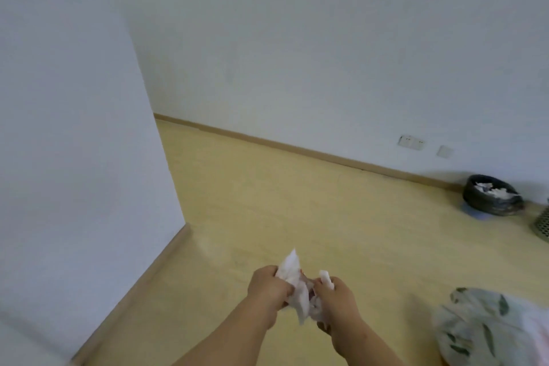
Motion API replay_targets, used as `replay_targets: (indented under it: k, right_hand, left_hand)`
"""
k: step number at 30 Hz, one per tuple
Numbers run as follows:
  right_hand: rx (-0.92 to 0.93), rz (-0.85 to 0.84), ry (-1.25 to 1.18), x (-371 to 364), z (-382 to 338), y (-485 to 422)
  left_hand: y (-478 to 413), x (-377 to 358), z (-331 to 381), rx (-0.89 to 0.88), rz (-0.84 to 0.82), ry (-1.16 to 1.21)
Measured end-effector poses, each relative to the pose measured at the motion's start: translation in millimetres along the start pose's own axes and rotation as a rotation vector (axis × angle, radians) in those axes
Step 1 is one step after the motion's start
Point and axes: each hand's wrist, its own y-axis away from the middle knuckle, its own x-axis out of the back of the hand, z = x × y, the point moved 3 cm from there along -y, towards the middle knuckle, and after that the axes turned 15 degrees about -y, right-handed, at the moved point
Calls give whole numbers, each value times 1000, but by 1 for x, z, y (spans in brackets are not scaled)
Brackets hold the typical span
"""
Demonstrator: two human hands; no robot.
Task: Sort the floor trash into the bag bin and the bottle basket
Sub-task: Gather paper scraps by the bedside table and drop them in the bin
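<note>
Both hands hold one crumpled white plastic bag (pixel 300 291) low in the middle of the view, above the yellow floor. My left hand (pixel 267 285) grips its left side with curled fingers. My right hand (pixel 335 297) grips its right side, and a white corner sticks up past the knuckles. Far right, against the wall, stands the bin (pixel 490 196) lined with a black bag, with white crumpled trash inside. The mesh basket (pixel 542 224) shows only as a sliver at the right edge.
A white wall corner (pixel 166 181) juts out on the left, with a baseboard running toward me. A leaf-patterned cloth (pixel 487 327) fills the bottom right. Wall sockets (pixel 411 142) sit low on the far wall.
</note>
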Motion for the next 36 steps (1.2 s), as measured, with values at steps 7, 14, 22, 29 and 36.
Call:
replay_targets:
  k: [7, 14, 22, 29, 36]
  right_hand:
    - [-19, 219, -151, 81, -39, -77]
    - [-77, 490, -260, 202, -96, -194]
    - [-17, 560, -273, 342, -203, -292]
    - [63, 648, -494, 420, -279, -398]
    - [44, 637, -590, 479, -366, -548]
  left_hand:
    - [-84, -86, 79, -57, -155, -220]
    - [-156, -214, 190, -22, -194, -238]
    - [-220, -361, 337, 20, -283, -237]
    - [-291, -465, 441, 40, -397, -118]
    - [-391, -559, 574, -34, -462, -257]
